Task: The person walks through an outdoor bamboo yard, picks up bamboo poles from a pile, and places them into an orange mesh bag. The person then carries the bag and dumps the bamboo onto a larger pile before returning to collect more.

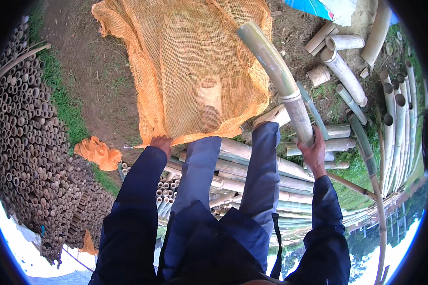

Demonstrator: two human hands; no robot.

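An orange mesh sack (176, 61) lies spread out in front of my legs. My left hand (162, 143) is closed on its near edge, towards the left corner. Through the weave a pale shape (209, 92) shows beyond my left trouser leg; I cannot tell what it is. My right hand (314, 151) grips the lower end of a thick, greenish-grey bamboo piece (280, 78). This piece slants up and to the left, and its far end overlaps the sack's right side. A thinner green bamboo piece (313, 109) is just beside it.
Cut bamboo lengths (345, 78) lie scattered at the right, with long poles (399, 128) beyond. A large stack of bamboo (28, 137) fills the left side. Long bamboo poles (290, 183) lie behind my legs. Another orange mesh piece (98, 153) is on the ground at left.
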